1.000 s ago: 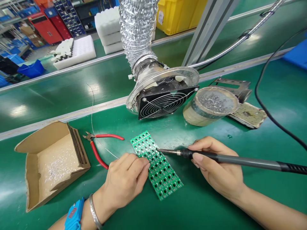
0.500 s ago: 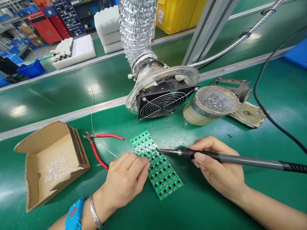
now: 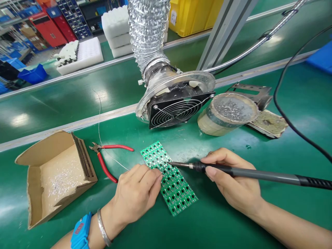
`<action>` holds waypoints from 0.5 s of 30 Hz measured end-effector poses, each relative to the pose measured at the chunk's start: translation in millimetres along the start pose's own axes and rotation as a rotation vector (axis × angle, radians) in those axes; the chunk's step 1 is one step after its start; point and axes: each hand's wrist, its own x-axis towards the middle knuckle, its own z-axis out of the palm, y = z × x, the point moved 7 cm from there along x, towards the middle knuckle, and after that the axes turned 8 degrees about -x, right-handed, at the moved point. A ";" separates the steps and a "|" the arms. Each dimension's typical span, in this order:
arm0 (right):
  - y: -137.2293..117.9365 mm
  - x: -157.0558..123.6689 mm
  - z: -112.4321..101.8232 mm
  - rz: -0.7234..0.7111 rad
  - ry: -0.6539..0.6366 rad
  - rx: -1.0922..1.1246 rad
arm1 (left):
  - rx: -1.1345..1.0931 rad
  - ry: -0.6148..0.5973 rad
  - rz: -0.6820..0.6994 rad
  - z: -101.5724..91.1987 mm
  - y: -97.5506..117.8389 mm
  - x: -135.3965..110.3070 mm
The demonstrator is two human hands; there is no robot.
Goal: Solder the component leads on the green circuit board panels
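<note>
Listing your grn bench (image 3: 147,237), L to R: cardbd box (image 3: 52,147) w/ shiny clippings (image 3: 61,183); 1 pr red-handled cutters (image 3: 104,168), jaws apart; your L hand (image 3: 138,195), fingers clenched on thin wire (image 3: 118,162); 1 grn PCB (image 3: 178,192), flat, slanted betw. your hands; fan (image 3: 178,112) behind it; tub (image 3: 214,123) w/ metal bits (image 3: 229,109); your R hand (image 3: 234,178), fingers wrapped rnd soldering iron (image 3: 272,175), tip at PCB's upper half.

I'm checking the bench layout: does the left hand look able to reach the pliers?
Probably yes: the pliers lie close beside the left hand, with only thin wire between their handles.
</note>
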 end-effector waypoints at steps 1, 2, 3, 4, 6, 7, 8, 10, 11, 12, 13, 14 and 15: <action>-1.3 0.1 0.0 -0.007 0.003 -0.004 | -0.001 -0.002 -0.002 0.4 -0.3 0.3; -2.1 0.2 -0.1 -0.011 0.007 -0.007 | -0.001 -0.001 -0.002 0.7 -0.4 0.6; -2.3 0.2 -0.3 -0.010 0.009 -0.008 | -0.003 0.000 -0.002 0.8 -0.6 0.8; -2.0 0.0 -0.6 -0.009 0.012 -0.005 | -0.005 0.003 -0.002 0.7 -0.6 1.1; -1.0 -0.3 -1.7 -0.006 0.019 0.020 | -0.015 0.011 0.000 -0.2 -0.4 1.4; -0.5 -0.4 -2.5 -0.006 0.025 0.042 | -0.021 0.015 0.001 -0.8 -0.2 1.4; -0.2 -0.5 -3.2 -0.007 0.030 0.066 | -0.028 0.018 0.000 -1.4 0.0 1.5; 0.3 -0.4 -4.5 -0.008 0.042 0.106 | -0.033 0.022 0.001 -2.5 0.7 1.4; 0.6 -0.3 -4.9 -0.005 0.048 0.116 | -0.034 0.022 0.001 -2.8 1.0 1.3; 1.0 -0.1 -5.1 -0.001 0.053 0.118 | -0.033 0.022 0.001 -3.1 1.2 1.2; 1.7 0.1 -5.0 0.006 0.058 0.115 | -0.032 0.023 0.001 -3.3 1.3 1.1; 2.7 0.2 -4.9 0.017 0.062 0.110 | -0.034 0.022 0.000 -3.3 1.2 1.0; 3.9 0.3 -4.3 0.029 0.061 0.104 | -0.036 0.023 0.000 -3.4 1.2 0.9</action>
